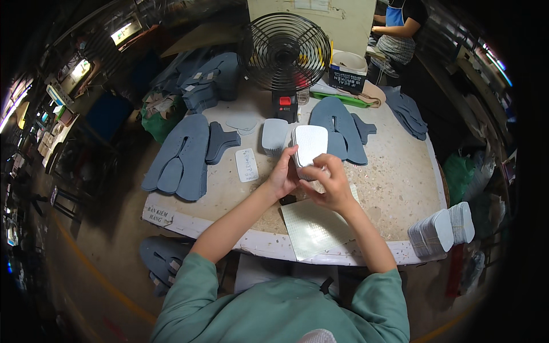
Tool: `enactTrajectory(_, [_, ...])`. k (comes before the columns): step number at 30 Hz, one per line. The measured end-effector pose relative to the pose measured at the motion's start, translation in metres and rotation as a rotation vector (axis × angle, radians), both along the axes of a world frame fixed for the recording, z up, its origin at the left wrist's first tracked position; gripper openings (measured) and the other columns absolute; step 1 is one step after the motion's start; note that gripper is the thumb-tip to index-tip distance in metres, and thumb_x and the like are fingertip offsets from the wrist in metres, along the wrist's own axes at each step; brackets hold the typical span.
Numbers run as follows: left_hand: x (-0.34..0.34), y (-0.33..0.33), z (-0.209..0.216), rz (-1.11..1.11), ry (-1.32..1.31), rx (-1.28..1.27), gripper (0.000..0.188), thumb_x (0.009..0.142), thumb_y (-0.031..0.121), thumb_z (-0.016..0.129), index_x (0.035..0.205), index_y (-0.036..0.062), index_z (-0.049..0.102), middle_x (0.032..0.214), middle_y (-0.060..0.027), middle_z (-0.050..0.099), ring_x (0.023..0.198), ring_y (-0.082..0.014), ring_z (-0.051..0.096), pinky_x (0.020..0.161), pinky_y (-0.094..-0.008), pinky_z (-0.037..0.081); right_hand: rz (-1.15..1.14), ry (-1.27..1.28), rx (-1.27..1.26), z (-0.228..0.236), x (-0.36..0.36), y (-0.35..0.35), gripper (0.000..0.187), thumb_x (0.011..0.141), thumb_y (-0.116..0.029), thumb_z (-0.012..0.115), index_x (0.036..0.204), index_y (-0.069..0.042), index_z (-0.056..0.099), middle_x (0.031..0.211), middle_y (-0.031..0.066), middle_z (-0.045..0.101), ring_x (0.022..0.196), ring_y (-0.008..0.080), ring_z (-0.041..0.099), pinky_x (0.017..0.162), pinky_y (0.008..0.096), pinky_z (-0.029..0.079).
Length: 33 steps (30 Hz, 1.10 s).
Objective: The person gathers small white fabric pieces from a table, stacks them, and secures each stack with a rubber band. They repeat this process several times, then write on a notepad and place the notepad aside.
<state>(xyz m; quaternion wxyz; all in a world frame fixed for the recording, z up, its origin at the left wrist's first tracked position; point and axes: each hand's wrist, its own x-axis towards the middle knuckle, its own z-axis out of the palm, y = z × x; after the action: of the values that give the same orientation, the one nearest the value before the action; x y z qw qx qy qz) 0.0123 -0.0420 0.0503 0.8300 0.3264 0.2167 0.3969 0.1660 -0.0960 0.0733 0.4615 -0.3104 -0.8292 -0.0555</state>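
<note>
My left hand grasps the stack of white pieces by its left side, above the table; it lies just far and right of that thumb, long axis running near to far. My right hand bends its fingers over the near right end, so neither hand is nearer; whether those fingertips pinch a piece, I cannot tell. Nor can I count the stack's layers. Left to right, I count one large blue-grey pile, one small blue-grey pile, one white card, one pale grey stack, one fan beyond it, one pale sheet nearer me, a second large pile, a second small pile, and two white bundles at the near right.
</note>
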Motion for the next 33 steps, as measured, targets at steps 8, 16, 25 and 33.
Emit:
enactTrajectory(8, [0.001,0.005,-0.023,0.151,0.047,0.153,0.063,0.085,0.022,0.068,0.137,0.0051,0.037,0.126,-0.0092,0.052,0.117,-0.0197,0.053,0.1,-0.038,0.045,-0.114,0.837,-0.754,-0.016,0.017,0.018,0.043,0.083,-0.009,0.071,0.123,0.0,0.056,0.082,-0.002,0.056,0.071,0.0049,0.05,0.066,0.021,0.044])
enactTrajectory(16, [0.013,-0.001,-0.029,0.264,0.064,0.07,0.057,0.085,0.022,0.07,0.131,0.0051,0.041,0.12,-0.0068,0.055,0.111,-0.0152,0.055,0.092,-0.0323,0.049,-0.283,0.92,-0.433,-0.011,0.027,0.018,0.023,0.085,-0.007,0.067,0.107,-0.002,0.069,0.081,-0.0004,0.058,0.072,0.0061,0.053,0.06,0.0189,0.042])
enactTrajectory(25, [0.009,0.0,-0.021,0.215,0.213,0.214,0.064,0.079,0.009,0.076,0.133,0.0044,0.041,0.122,-0.0072,0.055,0.115,-0.0174,0.054,0.098,-0.0335,0.045,-0.091,0.82,-0.589,-0.017,0.011,0.014,0.022,0.095,-0.012,0.056,0.113,-0.004,0.066,0.103,0.0055,0.061,0.094,0.0131,0.06,0.074,0.0227,0.048])
enactTrajectory(33, [-0.017,0.009,-0.001,0.153,1.103,1.09,0.068,0.061,0.026,0.079,0.118,0.0051,0.049,0.114,-0.0157,0.059,0.107,-0.0311,0.057,0.093,-0.0378,0.044,-0.066,0.907,-1.104,-0.04,0.035,0.034,0.057,0.101,-0.05,0.031,0.14,-0.011,0.044,0.134,0.0095,0.052,0.126,0.0204,0.044,0.105,0.0345,0.034])
